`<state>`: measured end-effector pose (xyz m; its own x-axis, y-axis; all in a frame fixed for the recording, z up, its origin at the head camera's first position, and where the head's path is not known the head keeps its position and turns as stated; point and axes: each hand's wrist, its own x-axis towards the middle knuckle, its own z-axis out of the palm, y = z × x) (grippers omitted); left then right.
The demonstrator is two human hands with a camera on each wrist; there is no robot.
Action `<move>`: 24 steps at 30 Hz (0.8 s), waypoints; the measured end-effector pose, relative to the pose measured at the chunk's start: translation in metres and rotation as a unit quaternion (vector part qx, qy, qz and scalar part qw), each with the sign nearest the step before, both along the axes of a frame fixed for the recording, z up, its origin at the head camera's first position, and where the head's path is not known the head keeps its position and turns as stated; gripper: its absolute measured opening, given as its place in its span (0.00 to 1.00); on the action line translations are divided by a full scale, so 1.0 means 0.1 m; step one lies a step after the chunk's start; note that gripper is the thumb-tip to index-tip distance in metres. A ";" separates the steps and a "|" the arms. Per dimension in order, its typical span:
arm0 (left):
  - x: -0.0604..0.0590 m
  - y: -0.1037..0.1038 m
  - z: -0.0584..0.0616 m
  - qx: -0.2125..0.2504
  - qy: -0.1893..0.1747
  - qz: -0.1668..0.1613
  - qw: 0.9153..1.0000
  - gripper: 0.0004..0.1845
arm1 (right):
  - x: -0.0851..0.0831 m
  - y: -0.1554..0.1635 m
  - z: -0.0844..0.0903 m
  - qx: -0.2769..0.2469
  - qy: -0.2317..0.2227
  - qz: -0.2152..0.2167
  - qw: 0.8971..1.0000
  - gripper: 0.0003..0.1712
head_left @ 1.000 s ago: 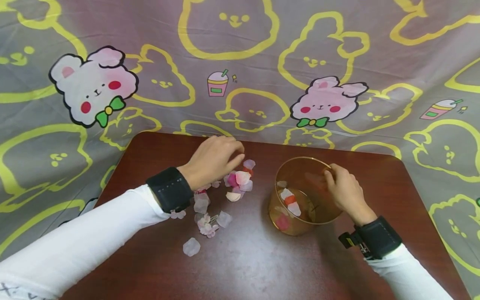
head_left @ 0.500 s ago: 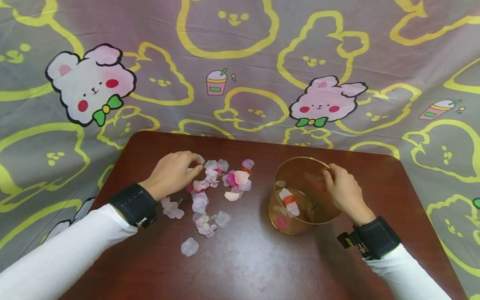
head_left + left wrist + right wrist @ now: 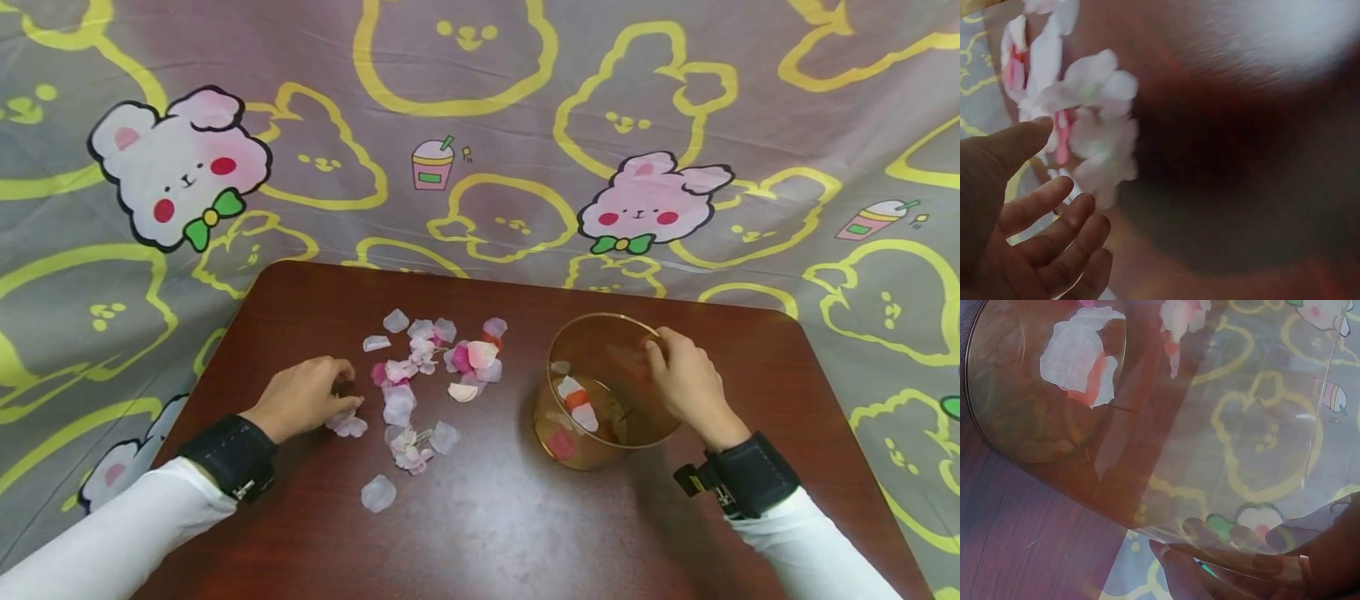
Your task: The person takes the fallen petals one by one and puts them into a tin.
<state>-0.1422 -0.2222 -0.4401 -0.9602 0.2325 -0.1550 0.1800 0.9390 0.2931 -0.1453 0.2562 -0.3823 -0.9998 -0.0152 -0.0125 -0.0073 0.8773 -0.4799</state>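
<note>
My left hand (image 3: 306, 396) is low over the table's left side, thumb and fingers apart, right at a pale pink artificial flower (image 3: 347, 426). In the left wrist view, the blossoms (image 3: 1104, 147) lie just beyond the fingertips, with nothing held. My right hand (image 3: 688, 385) grips the rim of a see-through amber bucket (image 3: 600, 457), thumb inside the wall. Inside the bucket, white petals (image 3: 586, 416) and an orange one (image 3: 577, 400) lie at the bottom. The right wrist view shows the fingers (image 3: 1179, 569) through and behind the clear wall (image 3: 1166, 456).
Loose petals and small flowers are spread over the middle left of the dark red table (image 3: 510, 517), among them a cream petal (image 3: 462, 392), a magenta petal (image 3: 462, 358) and a white petal (image 3: 378, 493) nearest me. A cartoon-printed cloth (image 3: 510, 142) hangs behind the table.
My left hand has moved left and toward me, from above the petal pile to the flower at the left. The right hand and the bucket have stayed in place.
</note>
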 end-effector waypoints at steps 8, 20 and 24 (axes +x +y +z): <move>0.10 -0.05 -0.17 -0.002 -0.015 -0.002 1.000 0.20 | 0.00 0.01 0.00 0.002 0.001 0.002 1.000 0.16; 0.18 -0.07 -0.24 0.018 0.009 -0.009 1.000 0.05 | 0.01 0.01 0.00 -0.002 -0.001 0.003 1.000 0.17; 0.19 -0.08 -0.27 0.023 0.026 -0.011 0.999 0.05 | 0.01 0.01 0.01 -0.010 -0.005 0.007 1.000 0.18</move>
